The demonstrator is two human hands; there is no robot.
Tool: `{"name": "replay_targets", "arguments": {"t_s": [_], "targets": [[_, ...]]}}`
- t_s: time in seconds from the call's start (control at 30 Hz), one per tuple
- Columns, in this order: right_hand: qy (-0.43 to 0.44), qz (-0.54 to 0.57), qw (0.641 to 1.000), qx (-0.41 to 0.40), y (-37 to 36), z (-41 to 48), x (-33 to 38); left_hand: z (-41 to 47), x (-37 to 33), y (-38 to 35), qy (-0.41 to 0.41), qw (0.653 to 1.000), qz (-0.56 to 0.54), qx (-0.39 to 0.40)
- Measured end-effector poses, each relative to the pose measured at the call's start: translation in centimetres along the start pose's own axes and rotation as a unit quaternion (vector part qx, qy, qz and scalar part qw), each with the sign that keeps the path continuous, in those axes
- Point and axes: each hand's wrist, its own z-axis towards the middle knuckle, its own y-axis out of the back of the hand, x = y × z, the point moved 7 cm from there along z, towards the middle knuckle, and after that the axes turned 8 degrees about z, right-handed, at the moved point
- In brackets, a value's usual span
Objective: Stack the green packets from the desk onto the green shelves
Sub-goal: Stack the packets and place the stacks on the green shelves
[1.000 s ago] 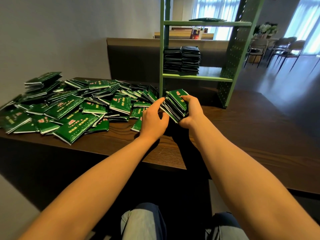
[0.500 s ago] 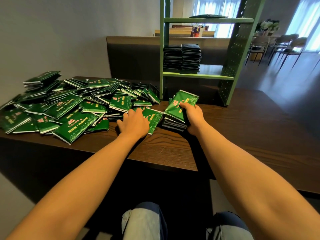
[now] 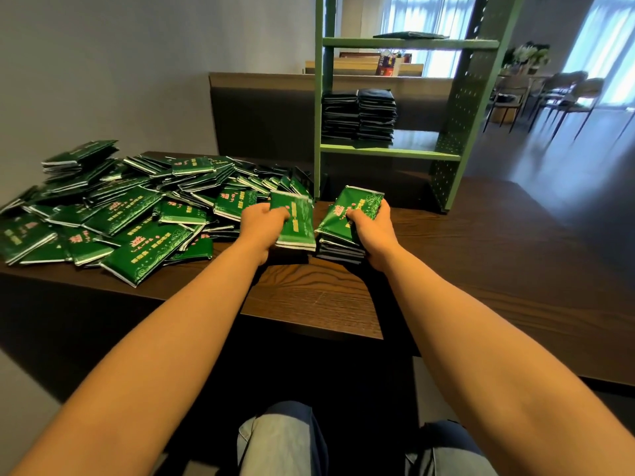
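The left hand [image 3: 264, 222] is clamped on one glossy green foil packet [image 3: 296, 224], fingers curled over its left edge, holding it just beside the small squared stack of green packets [image 3: 338, 239]. The right hand [image 3: 374, 231] grips that stack from the right, fingers curled over its tilted top packet. The stack sits on the dark wood-grain surface [image 3: 309, 297], in front of the green metal shelves [image 3: 391, 153], whose middle shelf bears two neat dark piles of packets [image 3: 359, 113]. A big loose heap of green packets [image 3: 113, 214] sprawls over the left of the surface. The packets look light, thin and a little pliant — and the foil looks slick, so a stack pinched at one edge would likely fan out and slide. Better to clamp it top and bottom, or square it between both palms, before lifting.
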Motion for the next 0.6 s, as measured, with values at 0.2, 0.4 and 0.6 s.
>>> {"name": "replay_targets", "arguments": {"t_s": [0.2, 0.4, 0.6], "targets": [[0.03, -0.021, 0.999, 0.027, -0.6, -0.1, 0.1, -1.4, -1.3, -1.7, 0.02, 0.986, -0.146, 0.08], [0.037, 0.006, 0.997, 0.069, -1.5, -0.9, 0.7, -2.4, -1.9, -5.1, -0.086, 0.993, -0.048, 0.065], [0.016, 0.025, 0.997, 0.074, -1.3, -0.8, 0.5, -2.4, -1.9, -7.0, -0.118, 0.99, -0.048, 0.054]]}}
